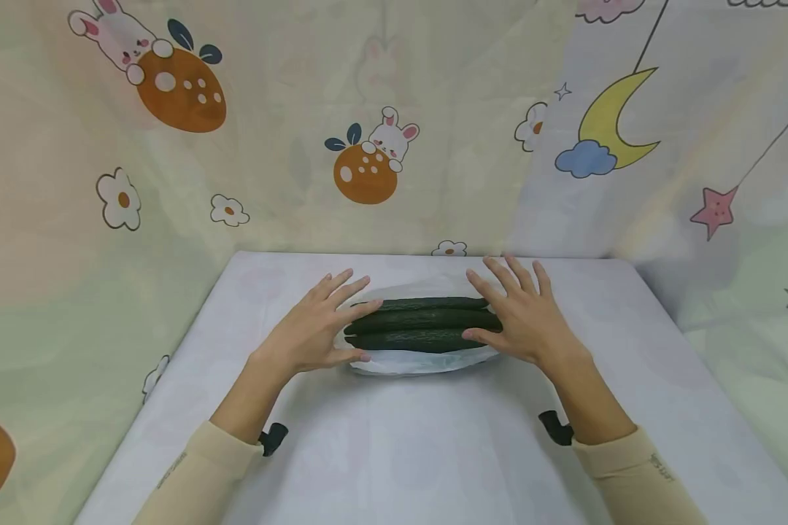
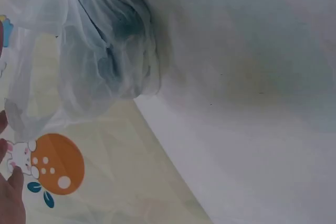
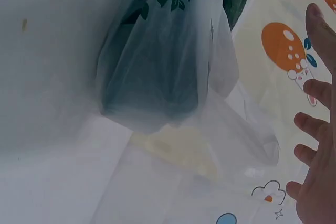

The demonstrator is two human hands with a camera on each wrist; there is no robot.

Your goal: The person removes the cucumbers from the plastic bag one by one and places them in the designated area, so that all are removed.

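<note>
My left hand [image 1: 318,328], splayed wide and gripping nothing, frames the left ends of three cucumbers [image 1: 427,319]; they lie crosswise on the table [image 1: 427,445], seemingly kept bundled by the pale plastic bag [image 1: 420,362] under and around them; my right hand [image 1: 533,321], equally wide, covers their right ends, contact unclear

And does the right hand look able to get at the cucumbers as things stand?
Likely yes: the right hand, fingers spread, is at one end of the cucumbers, whose upper sides look uncovered, with the plastic bag around them.
</note>
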